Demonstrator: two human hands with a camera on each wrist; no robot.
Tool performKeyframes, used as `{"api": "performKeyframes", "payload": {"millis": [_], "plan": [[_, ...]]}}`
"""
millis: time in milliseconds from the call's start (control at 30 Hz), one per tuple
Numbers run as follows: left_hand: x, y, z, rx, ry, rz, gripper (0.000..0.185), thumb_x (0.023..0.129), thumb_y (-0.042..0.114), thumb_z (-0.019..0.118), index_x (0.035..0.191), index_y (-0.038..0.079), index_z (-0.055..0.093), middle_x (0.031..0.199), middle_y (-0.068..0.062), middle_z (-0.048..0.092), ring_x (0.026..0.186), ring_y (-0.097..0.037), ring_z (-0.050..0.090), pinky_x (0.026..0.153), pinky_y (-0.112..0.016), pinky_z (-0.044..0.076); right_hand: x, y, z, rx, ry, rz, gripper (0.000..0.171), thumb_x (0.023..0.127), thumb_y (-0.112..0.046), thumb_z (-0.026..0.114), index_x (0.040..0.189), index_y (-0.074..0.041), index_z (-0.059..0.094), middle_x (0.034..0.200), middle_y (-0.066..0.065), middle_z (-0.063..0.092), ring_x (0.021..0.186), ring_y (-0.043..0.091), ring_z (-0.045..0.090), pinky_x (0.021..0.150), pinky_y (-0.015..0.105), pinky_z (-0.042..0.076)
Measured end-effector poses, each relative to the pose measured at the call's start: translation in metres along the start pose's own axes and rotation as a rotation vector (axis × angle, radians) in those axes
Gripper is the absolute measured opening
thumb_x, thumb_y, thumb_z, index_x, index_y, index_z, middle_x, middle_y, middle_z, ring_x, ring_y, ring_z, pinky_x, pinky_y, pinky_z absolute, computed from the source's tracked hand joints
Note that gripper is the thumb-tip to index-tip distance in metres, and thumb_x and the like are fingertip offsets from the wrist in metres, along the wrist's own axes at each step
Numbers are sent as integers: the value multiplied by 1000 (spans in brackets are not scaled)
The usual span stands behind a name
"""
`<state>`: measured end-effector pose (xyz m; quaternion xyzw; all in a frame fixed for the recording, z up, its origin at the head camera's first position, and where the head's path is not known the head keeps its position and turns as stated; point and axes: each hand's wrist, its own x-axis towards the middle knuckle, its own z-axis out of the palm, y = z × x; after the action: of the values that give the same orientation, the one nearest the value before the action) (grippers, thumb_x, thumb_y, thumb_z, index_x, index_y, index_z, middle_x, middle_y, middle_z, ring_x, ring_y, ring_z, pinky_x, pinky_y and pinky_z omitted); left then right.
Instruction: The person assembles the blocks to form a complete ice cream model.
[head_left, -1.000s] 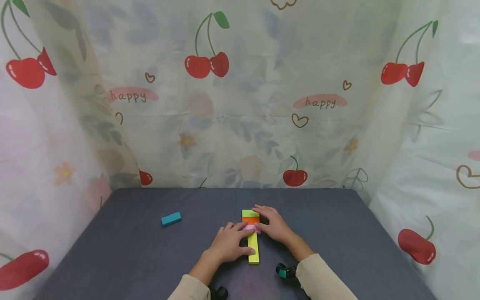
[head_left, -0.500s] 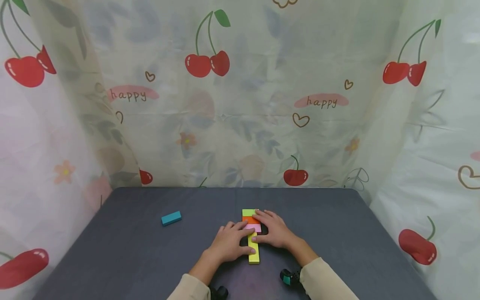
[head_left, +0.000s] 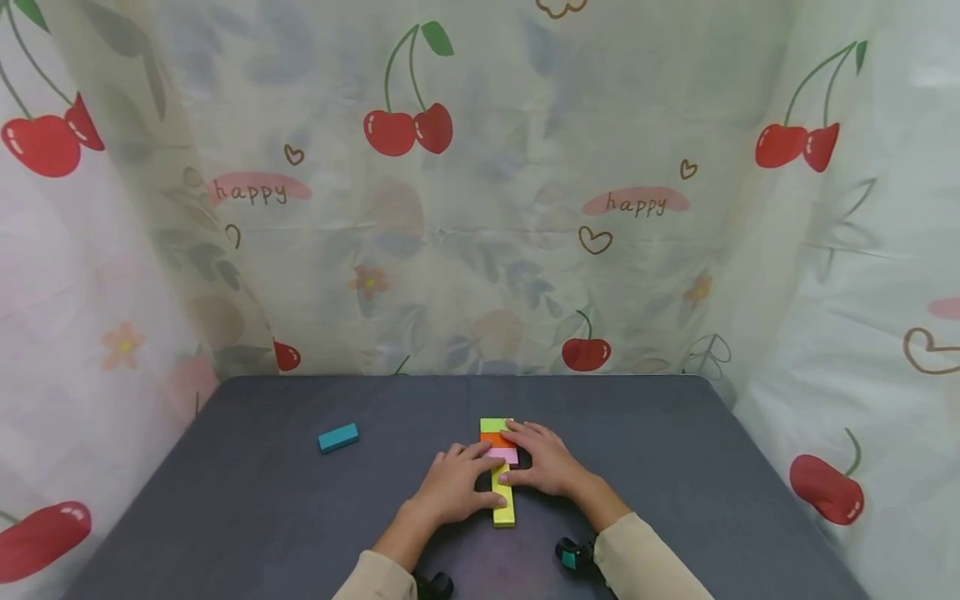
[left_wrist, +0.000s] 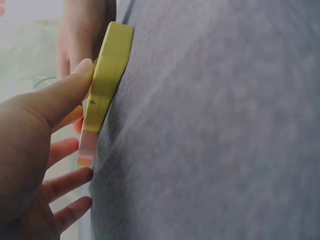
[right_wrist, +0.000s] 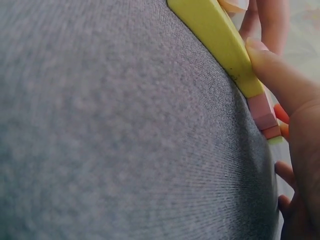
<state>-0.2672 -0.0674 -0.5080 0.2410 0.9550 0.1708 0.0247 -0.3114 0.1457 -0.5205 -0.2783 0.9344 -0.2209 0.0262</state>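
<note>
Yellow, pink, orange and green blocks lie in a row mid-tabletop (head_left: 637,433); in the head view both hands press them together, seemingly squaring the line. Left wrist view: the left hand (left_wrist: 30,145) thumb touches the yellow block (left_wrist: 106,80), grip released. Right wrist view: the right hand (right_wrist: 295,115) likewise, fingers straight. Next probably needs the teal block (head_left: 338,437), well apart.

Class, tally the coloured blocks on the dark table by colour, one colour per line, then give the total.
Yellow block: 1
Pink block: 1
Orange block: 1
Lime green block: 1
Teal block: 1
Total: 5 blocks
</note>
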Motion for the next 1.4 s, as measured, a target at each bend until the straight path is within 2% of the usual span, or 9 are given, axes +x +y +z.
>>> {"api": "performKeyframes", "payload": {"millis": [200, 467, 667, 800, 967, 1133, 1400], "plan": [[-7, -7, -7, -84, 24, 18, 57, 83, 52, 71, 134, 28, 61, 142, 1, 51, 121, -26, 48, 96, -52, 38, 0, -1, 0, 0, -5, 5, 80, 82, -61, 66, 147, -20, 46, 155, 2, 34, 140, 34, 27, 109, 62, 16], [-18, -31, -22, -95, 83, -31, 53, 84, 43, 74, 133, 24, 62, 139, -3, 53, 122, -30, 48, 99, -57, 36, 1, -2, -1, 14, -16, 34, 81, 80, -63, 67, 147, -22, 46, 155, 0, 35, 140, 34, 27, 109, 61, 17], [-31, -53, -29, -41, 212, -81, 54, 81, 44, 77, 129, 22, 66, 135, -2, 56, 123, -30, 45, 102, -60, 29, 1, -2, -1, 27, -17, 28, 80, 81, -62, 67, 147, -22, 46, 155, 0, 34, 141, 33, 26, 109, 60, 17], [-41, -70, -35, -12, 289, -136, 55, 80, 45, 77, 129, 21, 66, 134, -4, 55, 125, -32, 43, 102, -62, 23, 1, 0, 0, 27, -16, 27, 81, 81, -62, 67, 147, -22, 46, 155, -1, 34, 140, 32, 26, 109, 60, 17], [-53, -90, -43, 8, 267, -217, 66, 82, 48, 75, 138, 19, 58, 145, -10, 45, 130, -37, 37, 102, -64, 21, 0, 1, 1, 33, -14, 20, 81, 81, -62, 67, 148, -22, 45, 155, -1, 34, 141, 32, 26, 109, 60, 17], [-65, -105, -49, 4, 230, -297, 73, 83, 53, 71, 142, 15, 53, 147, -16, 41, 132, -43, 34, 102, -68, 19, 0, 0, 0, 36, -12, 8, 80, 81, -61, 67, 148, -21, 45, 155, 0, 34, 141, 33, 25, 109, 60, 17], [-82, -124, -56, 32, 234, -344, 74, 83, 55, 70, 140, 11, 54, 146, -19, 41, 131, -44, 34, 101, -67, 22, 0, 0, 1, 27, -3, 11, 80, 82, -61, 67, 147, -21, 46, 155, 0, 35, 141, 33, 26, 109, 60, 17]]}}
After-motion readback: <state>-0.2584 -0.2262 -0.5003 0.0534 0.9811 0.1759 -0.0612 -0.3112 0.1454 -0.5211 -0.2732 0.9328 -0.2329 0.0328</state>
